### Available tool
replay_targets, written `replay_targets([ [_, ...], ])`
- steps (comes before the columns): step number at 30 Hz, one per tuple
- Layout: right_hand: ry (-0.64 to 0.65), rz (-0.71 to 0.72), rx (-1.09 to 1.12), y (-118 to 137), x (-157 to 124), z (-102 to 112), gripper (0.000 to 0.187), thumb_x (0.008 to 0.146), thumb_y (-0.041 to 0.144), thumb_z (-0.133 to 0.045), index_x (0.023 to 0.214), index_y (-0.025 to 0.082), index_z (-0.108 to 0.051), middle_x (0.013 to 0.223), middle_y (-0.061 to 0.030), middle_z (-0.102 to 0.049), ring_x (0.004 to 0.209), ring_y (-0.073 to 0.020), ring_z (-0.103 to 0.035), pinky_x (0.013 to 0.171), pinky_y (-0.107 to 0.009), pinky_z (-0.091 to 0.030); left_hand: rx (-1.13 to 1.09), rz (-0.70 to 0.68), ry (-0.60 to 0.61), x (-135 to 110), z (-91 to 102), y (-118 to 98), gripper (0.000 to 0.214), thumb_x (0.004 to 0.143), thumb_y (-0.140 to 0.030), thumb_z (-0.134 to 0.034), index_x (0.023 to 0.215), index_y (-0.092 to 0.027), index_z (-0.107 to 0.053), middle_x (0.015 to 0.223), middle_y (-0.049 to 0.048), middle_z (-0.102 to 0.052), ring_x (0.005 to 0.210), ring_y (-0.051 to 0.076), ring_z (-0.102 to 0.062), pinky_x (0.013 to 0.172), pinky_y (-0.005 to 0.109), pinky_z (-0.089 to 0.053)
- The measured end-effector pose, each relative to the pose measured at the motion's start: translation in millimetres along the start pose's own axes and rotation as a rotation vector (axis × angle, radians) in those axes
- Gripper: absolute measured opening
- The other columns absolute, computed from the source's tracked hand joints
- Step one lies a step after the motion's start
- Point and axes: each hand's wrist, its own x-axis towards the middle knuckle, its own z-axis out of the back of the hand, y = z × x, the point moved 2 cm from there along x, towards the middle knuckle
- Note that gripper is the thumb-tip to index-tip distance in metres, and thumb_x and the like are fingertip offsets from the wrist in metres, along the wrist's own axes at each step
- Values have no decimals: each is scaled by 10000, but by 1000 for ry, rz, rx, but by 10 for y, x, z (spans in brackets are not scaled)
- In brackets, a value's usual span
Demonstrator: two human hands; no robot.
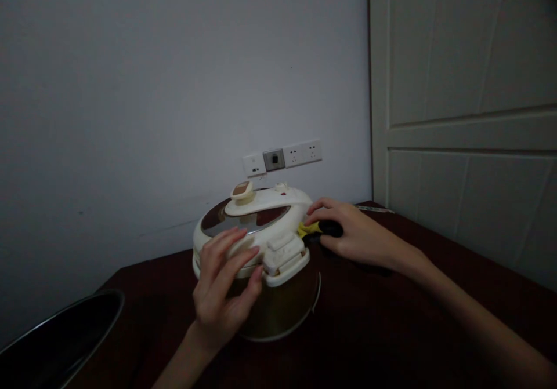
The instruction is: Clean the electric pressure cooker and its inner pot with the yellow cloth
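Note:
A cooker (pixel 278 308) with a domed white lid (pixel 300 197) stands in front of me, and a white curved handle with a beige knob (pixel 242 192) runs across the top of the lid. At its near side is a white latch-like block (pixel 284 253). My left hand (pixel 226 282) lies against the lid's near rim, left of that block, with fingers apart and nothing in them. To the right of the block, my right hand (pixel 348 229) is closed around a yellow-and-black tool (pixel 328 228). The tool's yellow end meets the lid beside the block; its exact kind is unclear.
A dark open pot or bowl (pixel 65 331) with a shiny rim sits at the lower left on the dark red tabletop (pixel 391 319). Sockets (pixel 302 153) line the wall behind the cooker. A pale panelled door (pixel 470 128) stands to the right. The light is dim.

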Motion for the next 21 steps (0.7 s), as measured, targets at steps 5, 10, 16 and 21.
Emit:
replay_targets([
  [5,68,44,128,52,-5,-8,335,730,140,-592,1057,208,-620,1054,-36,-644,959,-177,-584,881,-316,-439,43,-120,84,-41,-44,-3,328,726,-202,-687,1038,-185,-589,1093,107,-593,1066,278,-543,848,491,-481],
  [10,55,75,217,37,24,-18,263,796,200,-576,1045,229,-655,1031,-16,-673,949,-164,-602,883,-297,-442,81,-189,97,-69,-96,-8,355,721,-261,-708,1050,-182,-602,1040,93,-613,1045,269,-549,872,485,-464],
  [16,241,59,256,53,7,50,185,819,250,-577,967,233,-687,933,9,-700,857,-149,-627,815,-256,-468,71,-211,85,-68,-99,-18,350,712,-232,-712,1038,-153,-610,963,88,-625,1010,267,-562,851,466,-471],
  [21,95,99,206,9,36,-4,173,806,216,-585,946,221,-689,944,-7,-690,890,-150,-617,834,-263,-449,75,-220,95,-73,-106,-17,349,707,-234,-718,1028,-144,-612,887,75,-649,969,256,-586,859,446,-461],
])
